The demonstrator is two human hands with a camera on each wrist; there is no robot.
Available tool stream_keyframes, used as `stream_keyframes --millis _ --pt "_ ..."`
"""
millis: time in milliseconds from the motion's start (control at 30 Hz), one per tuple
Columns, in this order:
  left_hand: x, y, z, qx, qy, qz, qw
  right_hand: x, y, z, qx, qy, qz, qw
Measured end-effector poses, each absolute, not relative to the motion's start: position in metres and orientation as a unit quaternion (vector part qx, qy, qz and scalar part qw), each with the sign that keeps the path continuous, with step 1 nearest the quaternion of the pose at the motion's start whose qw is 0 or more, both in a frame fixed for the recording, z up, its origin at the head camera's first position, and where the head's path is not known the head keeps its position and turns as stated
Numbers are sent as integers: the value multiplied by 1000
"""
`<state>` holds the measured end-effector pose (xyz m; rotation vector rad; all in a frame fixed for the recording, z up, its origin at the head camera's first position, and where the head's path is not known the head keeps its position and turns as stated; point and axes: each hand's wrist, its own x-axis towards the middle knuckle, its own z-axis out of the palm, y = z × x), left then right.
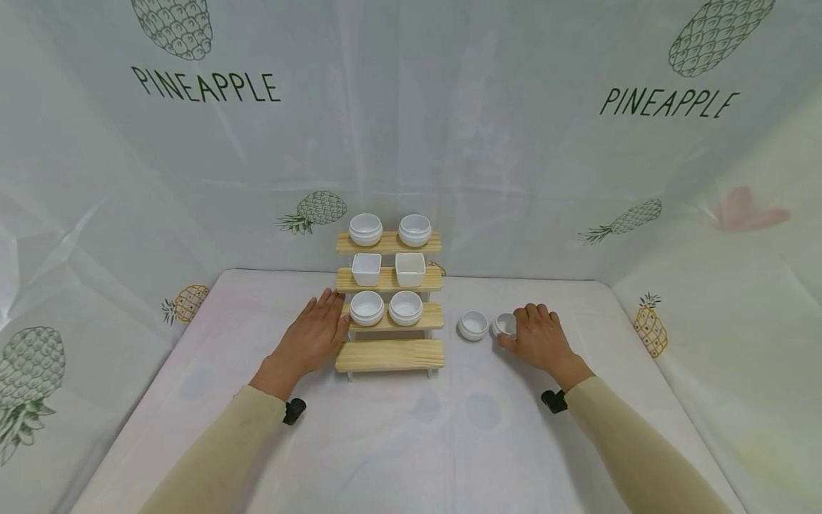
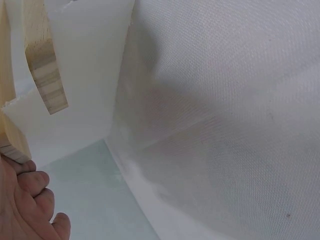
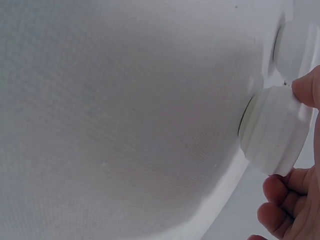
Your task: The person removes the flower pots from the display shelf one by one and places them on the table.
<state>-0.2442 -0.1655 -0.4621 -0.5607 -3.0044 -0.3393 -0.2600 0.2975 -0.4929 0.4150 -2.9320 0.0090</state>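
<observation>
At the middle of the table stands a tiered wooden display stand (image 1: 389,355). My left hand (image 1: 313,333) rests at its left side, the fingers extended along the upper steps. In the left wrist view, the fingers (image 2: 34,184) lie right at the end of a wooden board. To the right of the stand, my right hand (image 1: 542,341) pinches a small round white bowl (image 3: 275,132) between thumb and fingers. This bowl is upright at table level and partly covered by the hand in the head view. Just left of it sits a similar round white bowl (image 1: 473,325).
Two round bowls (image 1: 366,230) stand on the top step and two square white bowls (image 1: 409,270) on the one below. Another two round bowls (image 1: 405,308) occupy the third step. A pineapple-print sheet (image 1: 449,143) hangs behind the white-covered table (image 1: 411,457).
</observation>
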Motion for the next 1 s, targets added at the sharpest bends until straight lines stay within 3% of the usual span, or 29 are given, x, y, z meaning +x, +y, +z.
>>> stream_keyframes --millis 767,1000 --pt "-244 -165 -461 -179 -977 -106 33 -259 294 -491 140 -987 23 81" --pt "-244 -165 -463 -177 -978 -106 31 -255 278 -471 157 -973 60 158"
